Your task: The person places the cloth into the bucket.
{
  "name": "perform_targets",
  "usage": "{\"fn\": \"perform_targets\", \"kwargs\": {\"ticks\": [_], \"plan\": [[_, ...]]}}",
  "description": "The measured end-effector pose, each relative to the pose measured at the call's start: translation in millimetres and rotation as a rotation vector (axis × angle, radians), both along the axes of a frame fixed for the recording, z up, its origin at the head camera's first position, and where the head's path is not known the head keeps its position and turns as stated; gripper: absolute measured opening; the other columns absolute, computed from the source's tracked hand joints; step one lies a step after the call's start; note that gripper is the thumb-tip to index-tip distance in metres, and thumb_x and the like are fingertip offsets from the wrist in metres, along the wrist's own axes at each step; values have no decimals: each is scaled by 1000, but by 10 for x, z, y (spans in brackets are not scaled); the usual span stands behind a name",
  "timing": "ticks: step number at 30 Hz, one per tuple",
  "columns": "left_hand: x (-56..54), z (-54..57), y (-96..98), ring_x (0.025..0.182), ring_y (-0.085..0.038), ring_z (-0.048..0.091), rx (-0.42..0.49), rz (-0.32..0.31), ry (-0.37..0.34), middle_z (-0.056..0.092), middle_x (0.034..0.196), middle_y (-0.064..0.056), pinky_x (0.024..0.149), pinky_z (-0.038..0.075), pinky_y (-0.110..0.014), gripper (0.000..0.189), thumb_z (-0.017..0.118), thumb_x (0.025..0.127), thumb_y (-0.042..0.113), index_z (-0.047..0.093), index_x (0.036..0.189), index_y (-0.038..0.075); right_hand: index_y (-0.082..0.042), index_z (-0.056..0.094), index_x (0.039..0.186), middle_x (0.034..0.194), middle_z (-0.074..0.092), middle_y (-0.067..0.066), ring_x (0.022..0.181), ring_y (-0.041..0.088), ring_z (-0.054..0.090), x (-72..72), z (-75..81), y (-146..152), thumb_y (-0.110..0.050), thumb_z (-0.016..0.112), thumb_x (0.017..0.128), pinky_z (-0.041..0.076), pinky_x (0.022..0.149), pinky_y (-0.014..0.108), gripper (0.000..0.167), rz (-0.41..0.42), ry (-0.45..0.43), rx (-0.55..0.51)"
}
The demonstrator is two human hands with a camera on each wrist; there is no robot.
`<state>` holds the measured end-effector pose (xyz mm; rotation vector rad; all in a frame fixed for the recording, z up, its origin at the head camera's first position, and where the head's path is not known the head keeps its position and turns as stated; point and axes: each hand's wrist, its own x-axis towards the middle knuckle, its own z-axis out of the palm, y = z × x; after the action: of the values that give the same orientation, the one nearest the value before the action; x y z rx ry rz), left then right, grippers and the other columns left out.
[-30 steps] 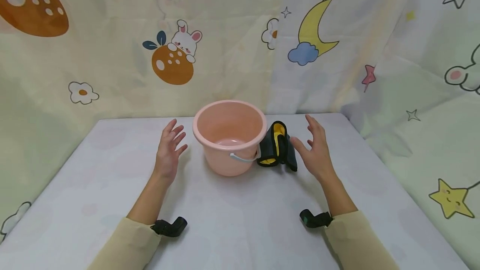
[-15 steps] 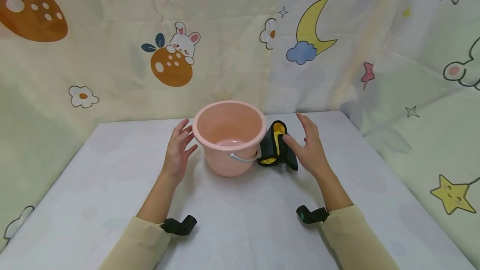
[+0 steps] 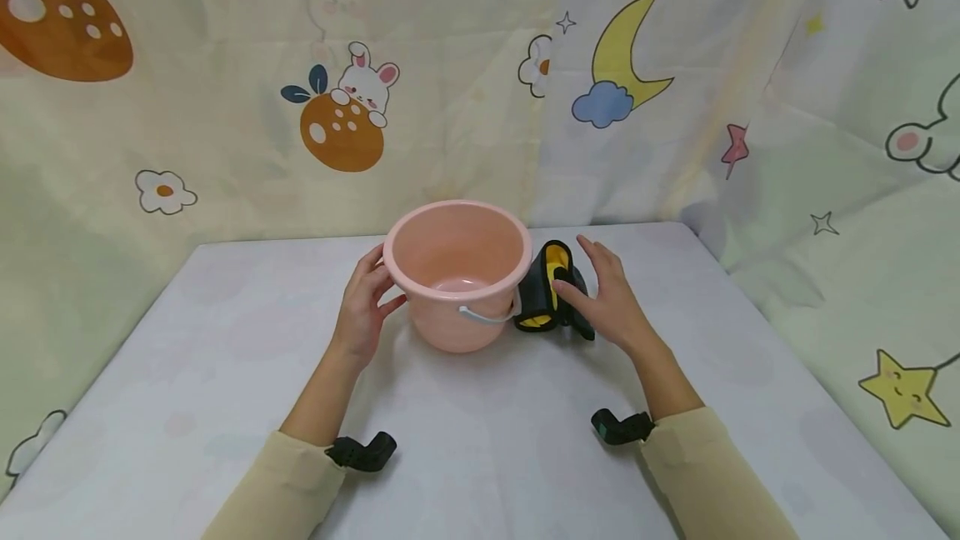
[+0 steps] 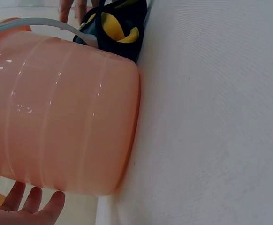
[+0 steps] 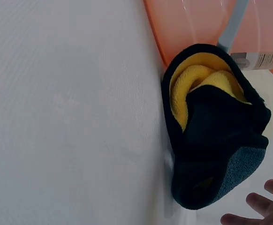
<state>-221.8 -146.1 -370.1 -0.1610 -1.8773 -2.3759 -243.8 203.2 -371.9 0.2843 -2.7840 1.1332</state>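
A pink plastic bucket (image 3: pixel 457 311) with a pale grey handle (image 3: pixel 487 318) stands upright near the back of the table. My left hand (image 3: pixel 362 311) is at its left side, fingers slightly bent under the rim; the fingertips (image 4: pixel 56 200) lie along the wall, and whether they press it I cannot tell. Against the bucket's right side sits a rolled, dark cloth (image 5: pixel 221 124) with a yellow fleecy lining and a blue-grey outer face. Beside and partly in front of that cloth is my right hand (image 3: pixel 606 298), thumb and fingers spread, gripping nothing.
White cloth covers the table (image 3: pixel 480 457). A printed curtain (image 3: pixel 465 82) hangs behind the table's back edge and along its right side. A label (image 5: pixel 258 61) shows on the bucket's wall. Each wrist wears a small black camera (image 3: pixel 363 451).
My left hand has moved right, up to the bucket's side. The right hand has moved left, closer to the rolled cloth. Bucket and cloth have stayed in place.
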Motion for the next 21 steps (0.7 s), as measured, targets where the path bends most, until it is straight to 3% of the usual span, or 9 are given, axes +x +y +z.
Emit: {"fn": "perform_targets", "kwargs": {"ticks": [13, 21], "plan": [[17, 10, 48, 136, -33, 46, -36, 39, 1, 44, 151, -9, 103, 48, -44, 61, 44, 100, 28, 35, 160, 24, -25, 17, 167, 169, 14, 26, 145, 52, 38, -53, -54, -245, -57, 71, 89, 38, 111, 70, 100, 75, -123, 71], [11, -30, 35, 124, -29, 49, -84, 58, 26, 47, 148, -13, 95, 53, -32, 63, 51, 100, 22, 33, 161, 23, -23, 18, 167, 167, 17, 28, 140, 52, 44, -64, -91, -337, -45, 75, 90, 41, 109, 69, 98, 107, -93, 47]]}}
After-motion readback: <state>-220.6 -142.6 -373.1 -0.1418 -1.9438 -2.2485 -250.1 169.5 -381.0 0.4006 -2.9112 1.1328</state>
